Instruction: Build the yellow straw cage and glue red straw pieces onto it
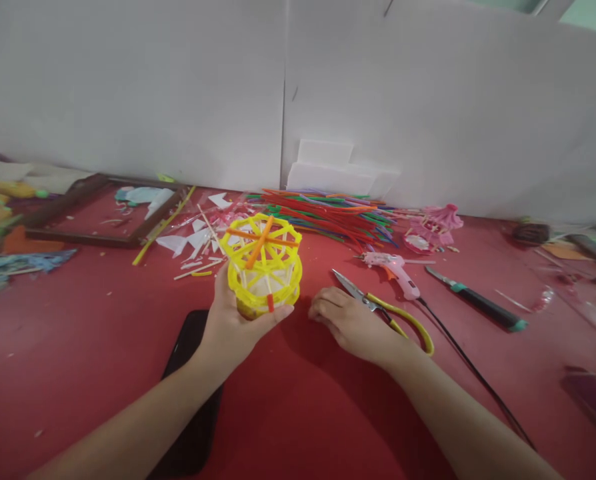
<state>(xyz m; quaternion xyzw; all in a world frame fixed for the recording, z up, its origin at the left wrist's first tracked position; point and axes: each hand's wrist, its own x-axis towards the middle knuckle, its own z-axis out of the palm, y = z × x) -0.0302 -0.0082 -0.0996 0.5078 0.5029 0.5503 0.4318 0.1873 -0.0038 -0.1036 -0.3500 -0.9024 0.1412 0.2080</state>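
My left hand [235, 323] is wrapped round a yellow pipe-cleaner craft [264, 267], a round openwork frame with spoked rings. Two orange strips cross on its top, and a short red strip shows on the side by my thumb. To the right, my right hand [345, 317] lies low at the table with its fingers curled together; whatever they hold, if anything, is hidden. Just beyond that hand are yellow-handled scissors [378, 307], blades pointing away to the left. Partly under my left forearm lies a black phone-like slab [193, 333].
A pink glue gun [392, 270] with its cord and a dark-handled cutter [478, 303] lie on the right. Behind stand bundled coloured pipe cleaners [323, 217] and a pink craft piece [435, 227]. White scraps [195, 240] and a brown frame [98, 233] are on the left.
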